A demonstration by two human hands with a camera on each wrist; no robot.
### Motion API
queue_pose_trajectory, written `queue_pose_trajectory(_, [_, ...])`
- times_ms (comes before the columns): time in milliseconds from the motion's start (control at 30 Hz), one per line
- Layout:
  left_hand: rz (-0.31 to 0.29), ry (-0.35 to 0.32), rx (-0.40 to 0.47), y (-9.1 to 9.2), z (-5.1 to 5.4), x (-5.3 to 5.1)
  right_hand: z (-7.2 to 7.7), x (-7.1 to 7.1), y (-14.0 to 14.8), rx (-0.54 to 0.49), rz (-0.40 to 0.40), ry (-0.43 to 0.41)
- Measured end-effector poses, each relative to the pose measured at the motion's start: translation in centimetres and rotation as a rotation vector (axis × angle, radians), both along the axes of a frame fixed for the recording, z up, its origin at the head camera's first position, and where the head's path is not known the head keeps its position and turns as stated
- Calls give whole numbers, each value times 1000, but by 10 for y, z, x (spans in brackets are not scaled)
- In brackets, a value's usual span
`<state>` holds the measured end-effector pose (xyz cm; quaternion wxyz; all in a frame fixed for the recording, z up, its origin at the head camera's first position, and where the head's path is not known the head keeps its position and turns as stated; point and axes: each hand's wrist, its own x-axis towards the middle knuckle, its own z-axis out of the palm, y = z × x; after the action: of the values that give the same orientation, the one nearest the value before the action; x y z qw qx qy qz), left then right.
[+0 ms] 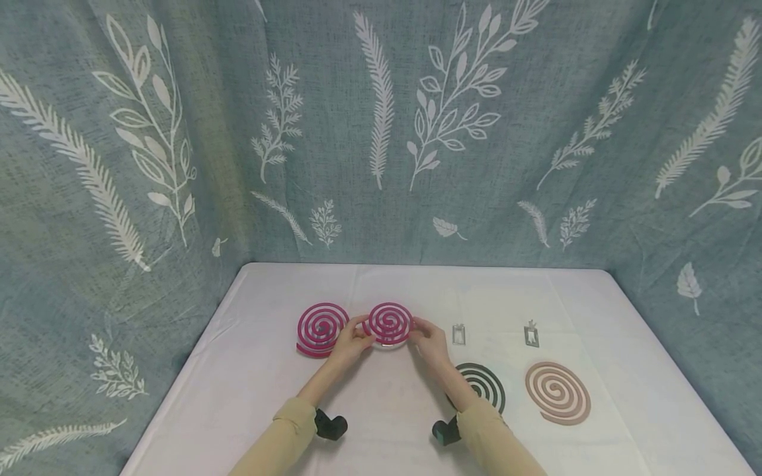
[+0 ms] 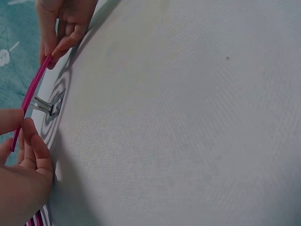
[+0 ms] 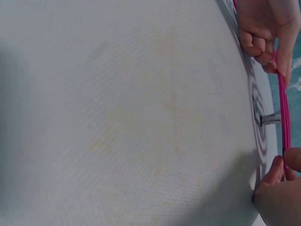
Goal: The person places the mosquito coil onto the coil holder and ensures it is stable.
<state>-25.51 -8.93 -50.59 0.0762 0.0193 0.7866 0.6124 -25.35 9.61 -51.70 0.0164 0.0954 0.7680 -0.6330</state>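
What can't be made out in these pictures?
Head view: the held magenta coil hides most of the metal stand beneath it.
Head view: the right forearm covers part of the dark green coil.
Head view: the left hand covers the right edge of the resting magenta coil.
Left wrist view: the bottom edge cuts off that resting coil.

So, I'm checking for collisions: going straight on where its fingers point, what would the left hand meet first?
First comes the raised pink coil, which the left hand pinches. Beyond it, the right hand on the opposite edge looks next, though whether the metal stand beneath would catch is unclear.
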Motion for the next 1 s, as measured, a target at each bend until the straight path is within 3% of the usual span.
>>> queue_pose_trajectory(200, [-6, 3, 25, 1, 3, 3, -2, 1, 2, -25, -1, 4])
queue_pose_trajectory(433, [-29, 19, 31, 3, 34, 20, -3, 3, 2, -36, -1, 10])
queue_pose_trajectory(533, [-28, 17, 30, 3, 30, 18, -2, 4, 2, -34, -3, 12])
queue_pose_trajectory(733, [-9, -7, 9, 1, 4, 4, -2, 3, 2, -27, -7, 12])
queue_pose_trajectory(1000, [-13, -7, 31, 0, 1, 4, -5, 4, 2, -26, -4, 13])
